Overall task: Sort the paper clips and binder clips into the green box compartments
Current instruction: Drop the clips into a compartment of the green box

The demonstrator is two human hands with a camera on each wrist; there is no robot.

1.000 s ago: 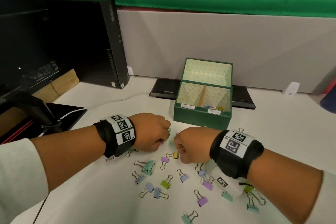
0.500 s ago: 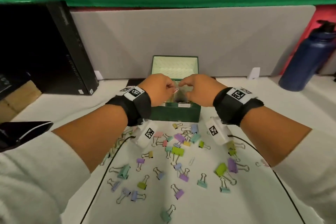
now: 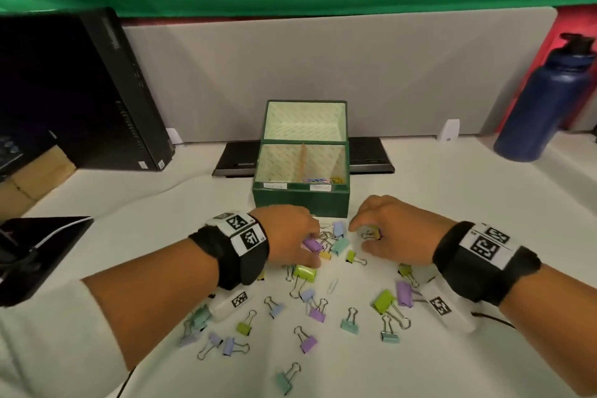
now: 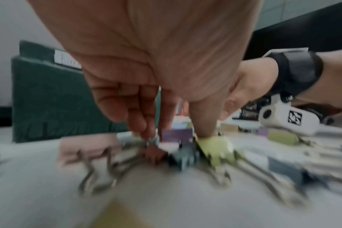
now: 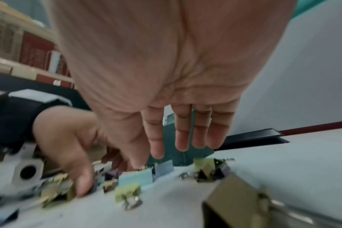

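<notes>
The green box (image 3: 300, 200) stands open at the middle back, and coloured paper clips (image 3: 319, 179) lie in its right compartment. Pastel binder clips are strewn across the white table (image 3: 452, 191) in front of it. My left hand (image 3: 311, 249) reaches down into the pile over a purple binder clip (image 3: 312, 244). In the blurred left wrist view its thumb (image 4: 203, 129) touches a yellow-green clip (image 4: 217, 146). My right hand (image 3: 361, 236) arches over another yellow-green clip (image 3: 372, 232); its fingers (image 5: 184, 138) hang straight and hold nothing. A pale paper clip (image 3: 332, 285) lies loose.
A black computer tower (image 3: 113, 90) stands at the back left and a dark blue bottle (image 3: 542, 97) at the back right. A flat black device (image 3: 235, 161) lies behind the box, against the grey partition. A dark object (image 3: 42, 245) sits at the left edge.
Both hands have dropped from above the box to the clip pile in front of it. The small clip seen between them half a second ago is no longer in either hand.
</notes>
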